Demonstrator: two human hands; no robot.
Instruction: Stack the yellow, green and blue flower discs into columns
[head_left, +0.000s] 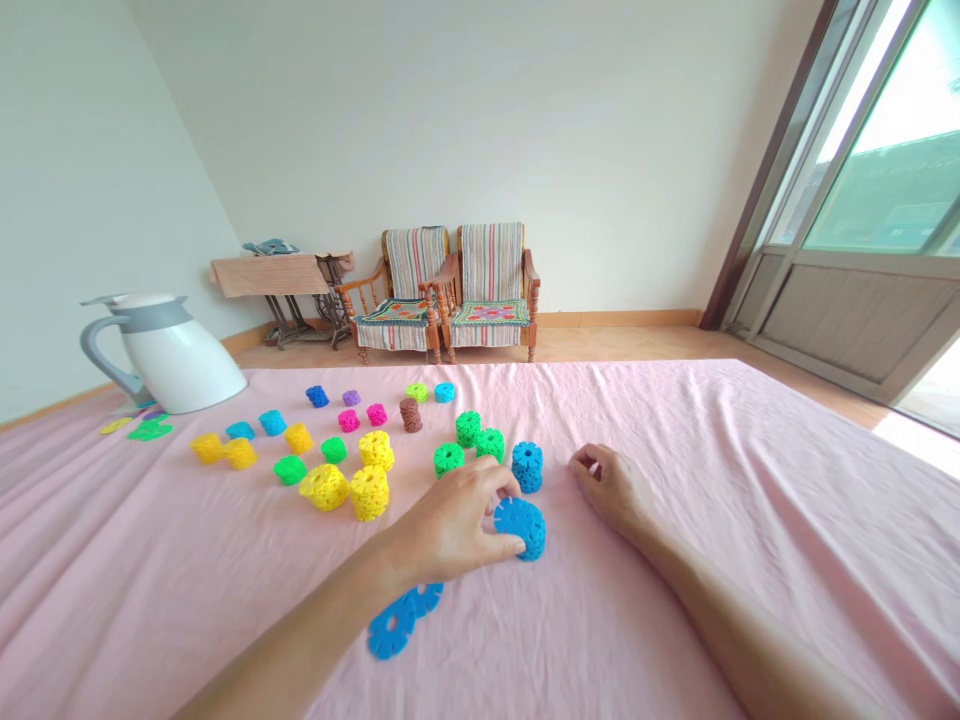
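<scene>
My left hand (461,520) pinches a blue notched disc (511,517) between thumb and fingers, over the front blue stack (534,540). Just behind it stands another blue stack (528,466). My right hand (611,482) rests on the cloth to the right, fingers curled together; whether they hold anything is hidden. Loose blue discs (391,626) lie flat below my left forearm, partly overlapping. Green stacks (468,428) stand behind my left hand, one partly covered by it.
Yellow stacks (370,492) and several smaller coloured stacks stand to the left on the pink cloth (675,400). A brown stack (410,414) is behind them. A white jug (184,360) stands at the far left. Two wooden chairs (491,312) are beyond the table.
</scene>
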